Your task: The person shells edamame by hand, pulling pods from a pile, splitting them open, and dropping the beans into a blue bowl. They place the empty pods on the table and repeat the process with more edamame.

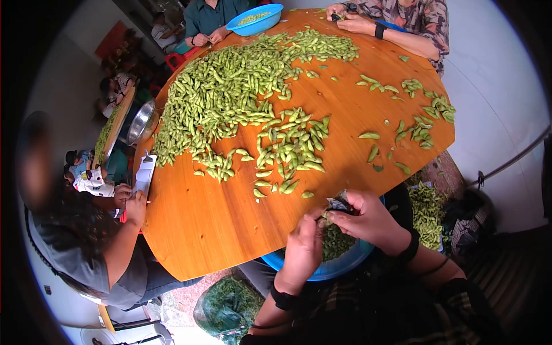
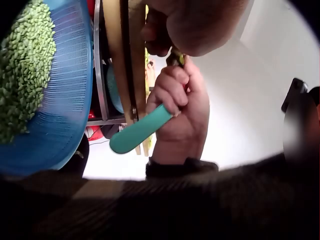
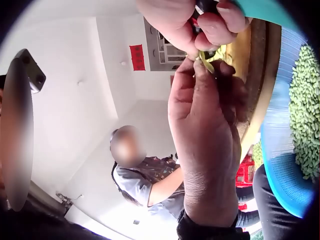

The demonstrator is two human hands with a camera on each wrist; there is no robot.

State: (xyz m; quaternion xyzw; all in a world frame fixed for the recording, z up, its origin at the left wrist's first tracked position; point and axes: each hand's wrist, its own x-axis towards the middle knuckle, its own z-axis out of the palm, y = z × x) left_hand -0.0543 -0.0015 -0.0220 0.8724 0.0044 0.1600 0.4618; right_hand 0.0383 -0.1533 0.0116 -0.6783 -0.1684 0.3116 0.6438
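Note:
Over the table's near edge, the left hand pinches a green edamame pod between thumb and fingertips. Close against it, the right hand grips a tool with a flat teal handle; the handle sticks out below its curled fingers in the left wrist view. Fingers hide the tool's working end, so I cannot tell its kind. Thumb and fingertips of the right hand meet the pod's end. Beneath both hands stands a blue plastic basket with many shelled green beans inside.
A big heap of pods covers the far left of the wooden table, with a smaller pile nearer. Scattered pods and shells lie right. Other people sit around it; a blue basin stands at the back. A bag sits on the floor.

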